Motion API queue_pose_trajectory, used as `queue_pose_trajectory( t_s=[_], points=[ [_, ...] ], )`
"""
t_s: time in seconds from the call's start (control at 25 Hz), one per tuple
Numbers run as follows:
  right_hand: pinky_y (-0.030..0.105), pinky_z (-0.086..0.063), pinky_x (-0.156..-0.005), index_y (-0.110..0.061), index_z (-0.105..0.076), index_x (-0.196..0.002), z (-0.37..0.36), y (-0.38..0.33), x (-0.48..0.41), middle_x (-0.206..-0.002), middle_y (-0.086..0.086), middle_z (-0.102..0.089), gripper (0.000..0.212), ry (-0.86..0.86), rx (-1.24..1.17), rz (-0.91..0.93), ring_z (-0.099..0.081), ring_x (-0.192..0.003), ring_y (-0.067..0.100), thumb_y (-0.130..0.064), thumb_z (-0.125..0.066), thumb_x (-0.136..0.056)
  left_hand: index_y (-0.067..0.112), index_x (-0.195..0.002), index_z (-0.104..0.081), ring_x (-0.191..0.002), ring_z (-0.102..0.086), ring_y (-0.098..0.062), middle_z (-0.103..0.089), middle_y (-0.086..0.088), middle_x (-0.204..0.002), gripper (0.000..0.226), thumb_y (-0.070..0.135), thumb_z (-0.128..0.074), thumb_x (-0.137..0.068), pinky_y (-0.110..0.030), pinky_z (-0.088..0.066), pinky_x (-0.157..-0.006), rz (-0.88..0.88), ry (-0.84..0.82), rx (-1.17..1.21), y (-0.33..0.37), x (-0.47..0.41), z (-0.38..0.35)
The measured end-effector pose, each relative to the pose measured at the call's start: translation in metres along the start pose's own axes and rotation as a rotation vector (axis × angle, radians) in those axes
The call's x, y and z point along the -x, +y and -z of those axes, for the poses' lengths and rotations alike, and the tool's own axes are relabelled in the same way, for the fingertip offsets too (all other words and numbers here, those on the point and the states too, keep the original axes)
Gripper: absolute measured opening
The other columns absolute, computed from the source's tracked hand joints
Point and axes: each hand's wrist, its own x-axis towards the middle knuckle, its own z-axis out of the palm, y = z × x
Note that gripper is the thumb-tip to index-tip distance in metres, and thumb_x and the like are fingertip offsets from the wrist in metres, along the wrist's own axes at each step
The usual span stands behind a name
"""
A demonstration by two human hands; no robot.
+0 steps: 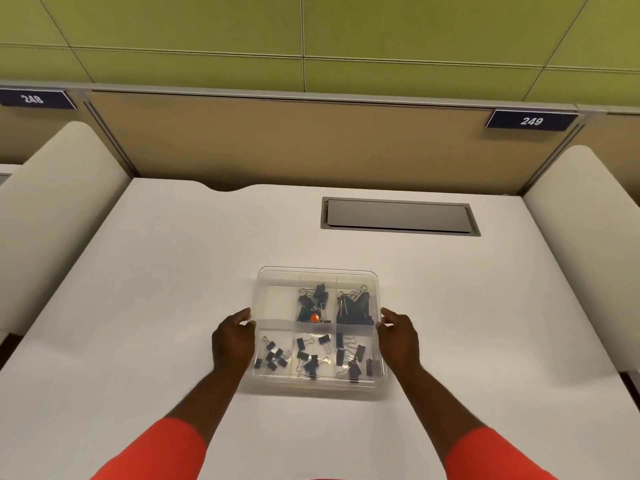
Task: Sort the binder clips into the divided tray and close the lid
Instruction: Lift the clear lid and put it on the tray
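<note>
A clear plastic divided tray (pixel 277 303) sits on the white desk in front of me, with a clear lid lying over it. Black binder clips (pixel 355 304) lie in several of its compartments; the far left compartment looks bare. A small orange dot (pixel 314 318) shows in the middle far compartment. My left hand (pixel 232 339) grips the tray's left edge with fingers curled on the rim. My right hand (pixel 398 336) grips the right edge the same way.
The white desk (pixel 173 271) stretches around the tray. A grey recessed cable hatch (pixel 400 216) lies at the back right. Beige partitions stand left and right, with a tan back panel and number plates 248 and 249.
</note>
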Motion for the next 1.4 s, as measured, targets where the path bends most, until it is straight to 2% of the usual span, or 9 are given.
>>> queue_pose_trajectory(
  t_s=[0.28, 0.44, 0.52, 0.6, 0.68, 0.8, 0.92, 1.24, 1.4],
  points=[
    [0.015, -0.038, -0.083, -0.007, -0.058, -0.136, -0.004, 0.005, 0.012, -0.108, 0.008, -0.061, 0.036, 0.026, 0.057, 0.075, -0.063, -0.104, 0.024, -0.012, -0.056, -0.100, 0.010, -0.122, -0.068, -0.103, -0.067, -0.028, -0.072, -0.008, -0.104, 0.030, 0.006, -0.064, -0.092, -0.031, -0.047, -0.092, -0.083, -0.022, -0.026, -0.017, 0.003, -0.001],
    [0.025, -0.039, -0.072, -0.020, -0.033, -0.156, -0.011, 0.021, 0.032, -0.099, -0.001, -0.056, 0.050, -0.009, 0.265, 0.182, -0.055, -0.087, 0.017, -0.028, -0.039, -0.107, 0.023, -0.141, -0.053, -0.089, -0.067, -0.029, -0.068, -0.006, -0.095, 0.042, 0.019, -0.054, -0.099, -0.036, -0.050, -0.078, -0.195, -0.039, -0.194, -0.032, 0.017, -0.001],
    [0.033, -0.044, -0.071, -0.023, -0.022, -0.158, -0.010, 0.028, 0.038, -0.108, 0.007, -0.060, 0.056, -0.029, 0.388, 0.260, -0.061, -0.092, 0.027, -0.038, -0.035, -0.106, 0.033, -0.146, -0.043, -0.087, -0.066, -0.028, -0.066, -0.003, -0.093, 0.046, 0.027, -0.047, -0.101, -0.038, -0.051, -0.077, -0.176, -0.063, -0.250, -0.037, 0.024, -0.001],
    [0.040, -0.048, -0.090, -0.026, -0.015, -0.160, -0.007, 0.031, 0.039, -0.141, 0.009, -0.051, 0.064, -0.043, 0.458, 0.262, -0.055, -0.120, 0.030, -0.050, -0.033, -0.104, 0.036, -0.147, -0.038, -0.086, -0.066, -0.030, -0.064, -0.002, -0.093, 0.046, 0.032, -0.042, -0.102, -0.042, -0.053, -0.075, -0.189, -0.075, -0.273, -0.038, 0.026, 0.000],
    [0.043, -0.030, -0.117, -0.026, -0.008, -0.161, -0.004, 0.032, 0.041, -0.167, 0.003, -0.018, 0.070, -0.012, 0.500, 0.350, -0.026, -0.150, 0.024, -0.059, -0.028, -0.102, 0.032, -0.150, -0.036, -0.102, -0.063, -0.033, -0.062, -0.006, -0.114, 0.048, 0.038, -0.038, -0.102, -0.046, -0.053, -0.080, -0.270, -0.049, -0.354, -0.040, 0.026, 0.002],
    [0.046, -0.002, -0.125, -0.024, -0.002, -0.161, -0.009, 0.025, 0.052, -0.169, -0.002, 0.005, 0.073, -0.054, 0.584, 0.510, 0.004, -0.155, 0.016, -0.063, -0.019, -0.102, 0.019, -0.156, -0.019, -0.148, -0.024, -0.026, -0.022, -0.008, -0.162, 0.069, 0.052, -0.035, -0.098, -0.047, -0.028, -0.116, -0.520, -0.092, -0.527, -0.043, 0.029, 0.003],
    [0.052, -0.001, -0.123, -0.022, -0.001, -0.161, -0.018, 0.029, 0.063, -0.168, -0.002, 0.012, 0.076, -0.125, 0.660, 0.502, 0.010, -0.155, 0.017, -0.067, -0.013, -0.100, 0.013, -0.157, -0.010, -0.152, -0.004, -0.024, -0.003, -0.007, -0.165, 0.078, 0.061, -0.029, -0.098, -0.047, -0.012, -0.120, -0.690, -0.237, -0.637, -0.045, 0.038, -0.001],
    [0.057, -0.007, -0.123, -0.018, -0.009, -0.161, -0.023, 0.034, 0.064, -0.169, 0.004, 0.003, 0.081, -0.114, 0.717, 0.475, 0.002, -0.156, 0.024, -0.065, -0.030, -0.099, 0.013, -0.156, -0.017, -0.152, -0.006, -0.030, -0.005, -0.011, -0.165, 0.083, 0.066, -0.034, -0.094, -0.058, -0.017, -0.117, -0.689, -0.288, -0.761, -0.036, 0.042, 0.001],
    [0.060, -0.009, -0.121, -0.018, -0.011, -0.161, -0.023, 0.032, 0.064, -0.169, 0.004, 0.001, 0.080, -0.134, 0.735, 0.462, 0.001, -0.156, 0.025, -0.066, -0.029, -0.099, 0.014, -0.156, -0.019, -0.151, -0.007, -0.031, -0.006, -0.012, -0.165, 0.085, 0.068, -0.035, -0.093, -0.060, -0.016, -0.117, -0.689, -0.300, -0.768, -0.034, 0.042, 0.003]
  ],
)
